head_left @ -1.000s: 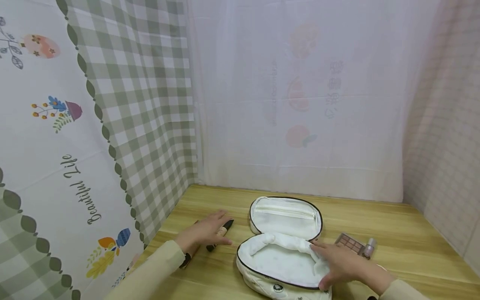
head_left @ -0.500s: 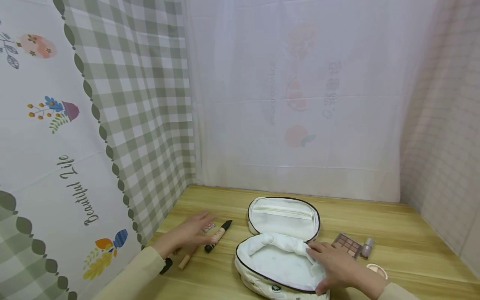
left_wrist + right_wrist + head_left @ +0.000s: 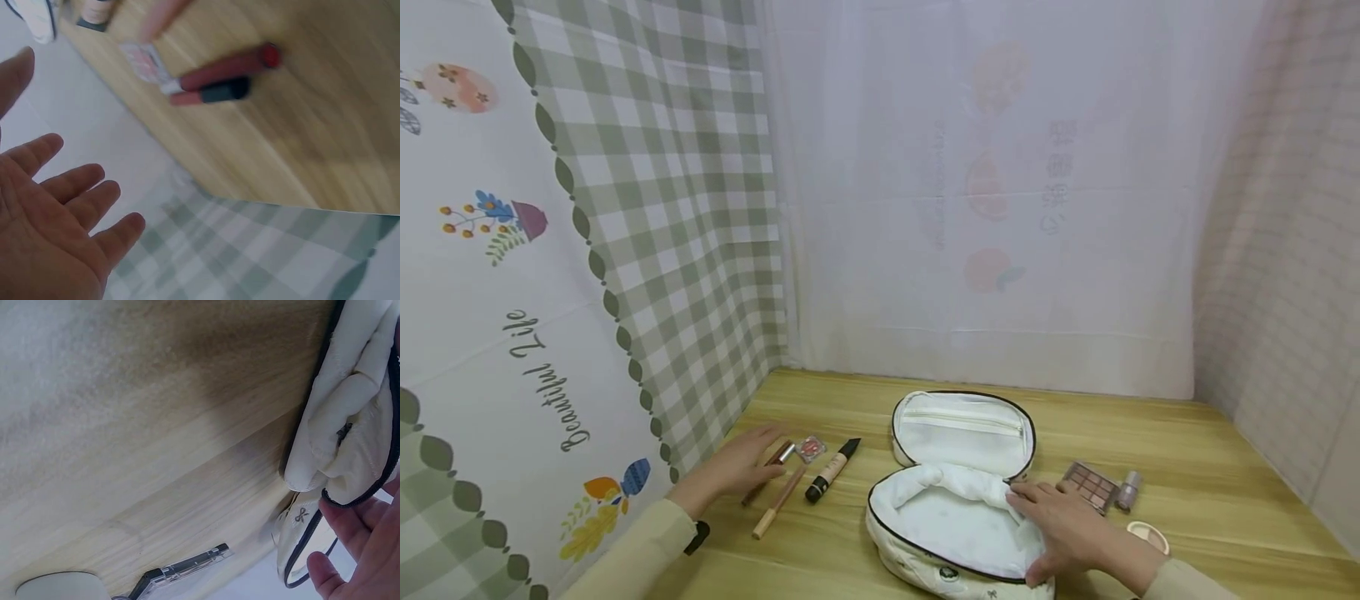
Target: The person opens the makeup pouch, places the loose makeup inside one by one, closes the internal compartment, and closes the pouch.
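Note:
My left hand (image 3: pixel 730 467) hovers at the left of the table, fingers spread, holding nothing. Close by it lie a dark red lip gloss tube (image 3: pixel 767 475) and a small clear square compact (image 3: pixel 810 449). In the left wrist view, a second lip tube with a dark cap (image 3: pixel 219 92) lies alongside the red one. Beside these are a slim tan stick (image 3: pixel 778 502) and a beige tube with black ends (image 3: pixel 833 472). My right hand (image 3: pixel 1067 525) holds the right end of an open white makeup bag (image 3: pixel 917 565), its thumb at the near rim. The bag's lid is folded back.
Right of the bag lie an eyeshadow palette (image 3: pixel 1090 486), a small lilac-grey cylinder (image 3: pixel 1127 491) and a round cream compact (image 3: pixel 1148 537), partly hidden by the right forearm. A checked cloth (image 3: pixel 722 208) hangs at the left, with pale curtains at the back and right.
My left hand has moved left and back, uncovering the lip gloss, square compact and tan stick. My right hand stays on the bag. The head view has shifted slightly.

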`<move>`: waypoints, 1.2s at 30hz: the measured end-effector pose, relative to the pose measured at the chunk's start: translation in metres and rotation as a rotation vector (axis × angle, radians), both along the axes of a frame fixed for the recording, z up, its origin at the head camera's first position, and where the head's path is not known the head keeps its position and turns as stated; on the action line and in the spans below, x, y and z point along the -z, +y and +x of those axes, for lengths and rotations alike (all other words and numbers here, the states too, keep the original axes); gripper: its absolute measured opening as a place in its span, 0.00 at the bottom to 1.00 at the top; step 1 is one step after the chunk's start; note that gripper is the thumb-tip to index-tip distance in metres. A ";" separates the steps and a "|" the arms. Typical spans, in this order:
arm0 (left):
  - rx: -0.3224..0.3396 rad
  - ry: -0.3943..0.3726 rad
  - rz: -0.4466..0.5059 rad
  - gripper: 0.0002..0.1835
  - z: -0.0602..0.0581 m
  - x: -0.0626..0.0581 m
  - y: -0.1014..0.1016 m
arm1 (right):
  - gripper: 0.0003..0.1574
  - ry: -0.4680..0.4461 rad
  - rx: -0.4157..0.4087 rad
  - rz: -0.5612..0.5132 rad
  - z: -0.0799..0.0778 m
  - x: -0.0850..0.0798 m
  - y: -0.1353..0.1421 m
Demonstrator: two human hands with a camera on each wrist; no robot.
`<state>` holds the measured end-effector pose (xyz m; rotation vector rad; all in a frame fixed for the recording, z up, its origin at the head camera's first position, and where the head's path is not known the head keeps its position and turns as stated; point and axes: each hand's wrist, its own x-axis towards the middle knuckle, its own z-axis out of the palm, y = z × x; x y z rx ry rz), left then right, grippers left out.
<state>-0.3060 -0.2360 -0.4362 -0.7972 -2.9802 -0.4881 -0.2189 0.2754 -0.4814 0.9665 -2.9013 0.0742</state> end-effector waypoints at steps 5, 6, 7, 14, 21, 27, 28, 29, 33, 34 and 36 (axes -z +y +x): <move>-0.079 -0.022 -0.009 0.34 -0.004 0.006 -0.011 | 0.70 -0.020 -0.008 0.020 -0.001 -0.001 -0.001; -0.094 -0.028 -0.014 0.34 -0.005 0.007 -0.013 | 0.71 -0.026 -0.007 0.027 -0.001 -0.002 -0.001; -0.107 -0.031 -0.017 0.34 -0.005 0.009 -0.015 | 0.71 -0.031 -0.008 0.033 -0.002 -0.002 -0.001; -0.142 -0.016 -0.097 0.33 0.000 0.015 -0.016 | 0.71 -0.044 -0.027 0.050 -0.005 -0.003 -0.001; -0.143 -0.016 -0.070 0.30 0.013 0.024 -0.007 | 0.71 -0.060 -0.025 0.041 -0.004 -0.003 -0.001; -0.120 0.055 -0.120 0.26 0.018 0.040 -0.001 | 0.71 -0.082 -0.019 0.027 -0.005 -0.002 -0.002; -0.121 0.073 -0.136 0.25 0.019 0.042 0.000 | 0.71 -0.086 -0.015 0.027 -0.005 -0.001 -0.002; -0.122 0.086 -0.151 0.23 0.020 0.045 0.001 | 0.71 -0.090 -0.011 0.027 -0.005 -0.001 -0.002; -0.123 0.100 -0.186 0.20 0.022 0.051 0.004 | 0.72 -0.108 0.001 0.024 -0.005 0.000 -0.002; -0.123 0.098 -0.189 0.20 0.023 0.051 0.005 | 0.72 -0.110 0.001 0.023 -0.005 0.000 -0.001; -0.119 0.091 -0.192 0.21 0.024 0.052 0.006 | 0.72 -0.114 0.001 0.021 -0.004 -0.001 -0.001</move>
